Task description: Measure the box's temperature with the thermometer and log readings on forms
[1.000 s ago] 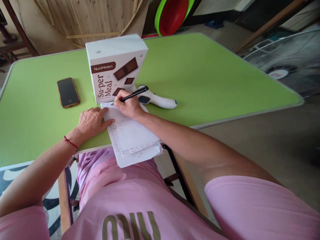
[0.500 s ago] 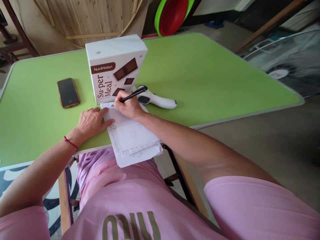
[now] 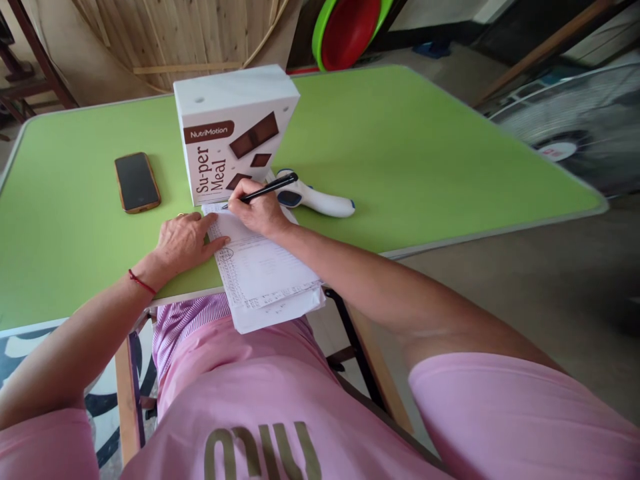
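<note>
My right hand point(image 3: 259, 212) is closed around a black pen point(image 3: 270, 187), its tip down at the upper part of a paper notebook point(image 3: 265, 267). Rows of handwriting run along the page's left and lower edges, and the lower end juts past the table edge over my lap. My left hand point(image 3: 186, 241) rests on the table with its thumb and forefinger spread onto the page's left margin. A white "Su-per Meal" box point(image 3: 215, 160) stands upright just behind the notebook. Right of it lies a white and blue handheld thermometer point(image 3: 320, 201), partly hidden by my right hand.
A phone in a brown case point(image 3: 137, 182) lies on the green table point(image 3: 380, 147), left of the box. Beyond the right edge stands a fan point(image 3: 570, 133). Red and green basins point(image 3: 347, 33) lean behind the table, near a round wooden board point(image 3: 185, 33).
The view has shifted very slightly. Both hands stay in nearly the same places, with the pen still at the page.
</note>
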Available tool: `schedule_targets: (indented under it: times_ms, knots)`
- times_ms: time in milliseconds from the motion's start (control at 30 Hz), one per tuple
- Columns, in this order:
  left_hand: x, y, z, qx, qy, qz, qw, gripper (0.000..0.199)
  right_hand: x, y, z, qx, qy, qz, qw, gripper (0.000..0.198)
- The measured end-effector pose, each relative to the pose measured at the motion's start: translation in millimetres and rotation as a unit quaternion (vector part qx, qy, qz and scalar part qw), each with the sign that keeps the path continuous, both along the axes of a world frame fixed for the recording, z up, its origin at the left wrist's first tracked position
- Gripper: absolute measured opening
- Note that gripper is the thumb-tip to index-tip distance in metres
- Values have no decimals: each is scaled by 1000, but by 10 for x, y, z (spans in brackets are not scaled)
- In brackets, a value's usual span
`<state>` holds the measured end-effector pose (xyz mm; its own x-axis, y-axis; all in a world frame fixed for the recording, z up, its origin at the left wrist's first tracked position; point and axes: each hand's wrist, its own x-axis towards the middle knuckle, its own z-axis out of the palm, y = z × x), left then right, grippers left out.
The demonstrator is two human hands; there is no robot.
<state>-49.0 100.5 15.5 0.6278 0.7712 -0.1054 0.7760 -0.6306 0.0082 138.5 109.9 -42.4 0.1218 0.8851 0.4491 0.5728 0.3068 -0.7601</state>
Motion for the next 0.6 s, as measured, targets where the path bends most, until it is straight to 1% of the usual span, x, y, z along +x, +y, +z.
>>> schedule_targets:
  times_ms: [433, 533, 600]
  knots:
    - [0, 3, -7, 6, -2, -9, 1000, 55, -35, -2, 20, 8, -3, -6, 1000, 19]
    - [5, -21, -21, 6, -12, -9, 1000, 56, 21, -54, 116, 34, -5, 7, 999, 19]
    - [-19, -9, -34, -5, -37, -7, 999, 53, 122, -160, 232, 62, -38, 25, 997, 14]
